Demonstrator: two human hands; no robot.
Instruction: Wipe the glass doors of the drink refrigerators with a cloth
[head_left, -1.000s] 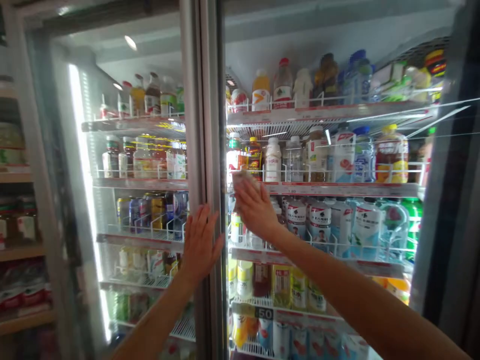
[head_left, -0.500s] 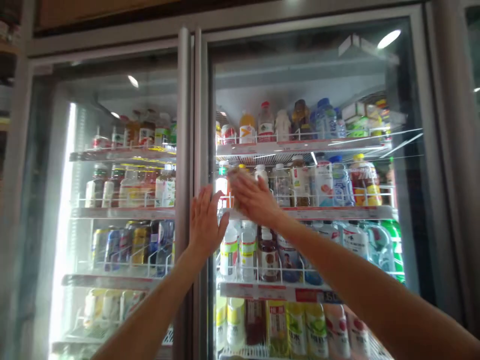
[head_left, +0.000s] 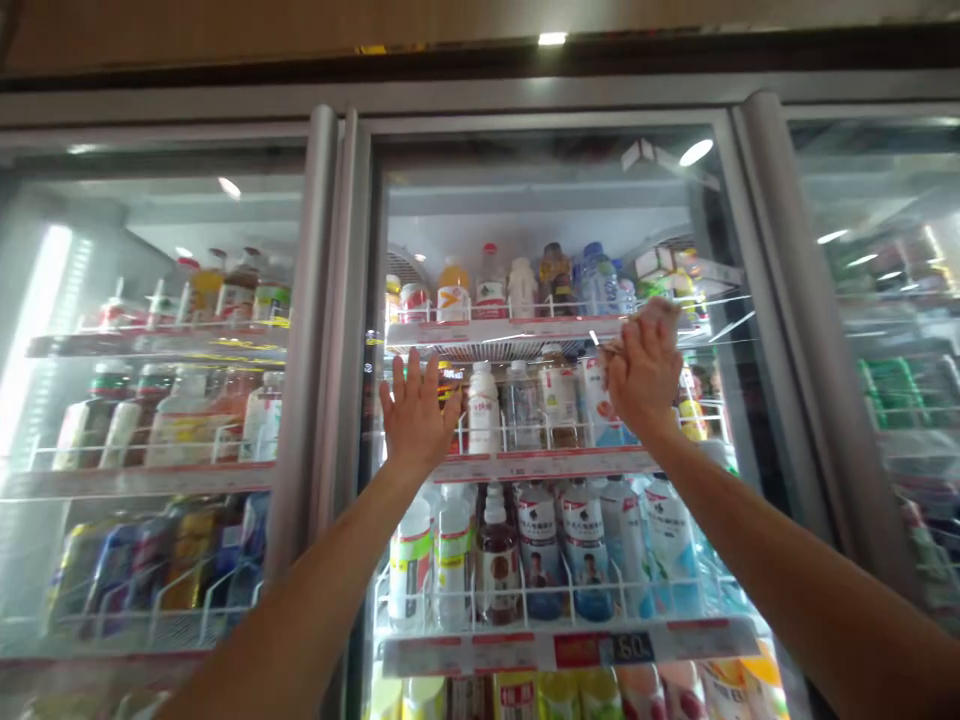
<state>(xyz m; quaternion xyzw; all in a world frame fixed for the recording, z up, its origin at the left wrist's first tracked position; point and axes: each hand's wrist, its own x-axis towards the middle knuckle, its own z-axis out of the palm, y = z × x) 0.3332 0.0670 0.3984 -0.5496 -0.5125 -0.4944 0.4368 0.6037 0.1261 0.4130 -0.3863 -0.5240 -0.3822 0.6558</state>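
My right hand [head_left: 646,375] presses a crumpled cloth [head_left: 661,312] against the glass door [head_left: 450,165] of a drinks fridge, toward the door's right side. The cloth shows above and beside the fingers; the rest is hidden under the hand. My left hand [head_left: 417,415] rests on or close to the same glass near its left frame, with fingers spread and nothing in it. Behind the glass stand rows of bottles, among them a white bottle [head_left: 483,412] just right of my left hand.
A second glass door with a vertical silver handle [head_left: 321,250] is on the left. To the right, another silver upright [head_left: 787,250] borders a third fridge section. White wire shelves carry price strips [head_left: 517,467]. A brown panel [head_left: 300,40] runs above the doors.
My right hand has moved the cloth right and up across the glass. My left hand stays near the left frame, fingers spread. The view has shifted to the right and tilted upward.
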